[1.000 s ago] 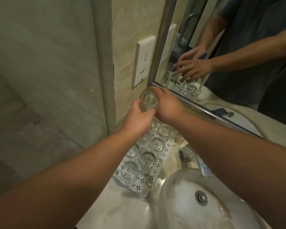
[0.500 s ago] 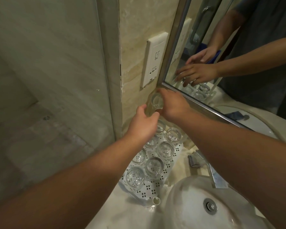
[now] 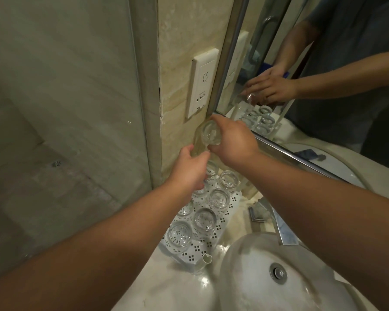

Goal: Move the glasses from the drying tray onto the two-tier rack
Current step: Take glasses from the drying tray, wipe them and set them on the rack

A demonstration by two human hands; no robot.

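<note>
A clear glass point(image 3: 206, 138) is held tilted in the air above the white perforated drying tray point(image 3: 220, 225). My right hand point(image 3: 233, 142) grips it near its base end. My left hand point(image 3: 190, 169) holds its lower part from the left. Several upturned clear glasses point(image 3: 203, 221) stand on the tray below my hands, some hidden by my left wrist. No two-tier rack can be made out in the head view.
A white wall socket plate point(image 3: 202, 83) sits just above the hands, beside the framed mirror point(image 3: 301, 70). A glass shower panel point(image 3: 65, 108) fills the left. The white basin point(image 3: 267, 272) and chrome tap point(image 3: 279, 227) lie at the lower right.
Both hands stay on the same glass above the tray; the camera has shifted a little, and the glass looks slightly more tilted.
</note>
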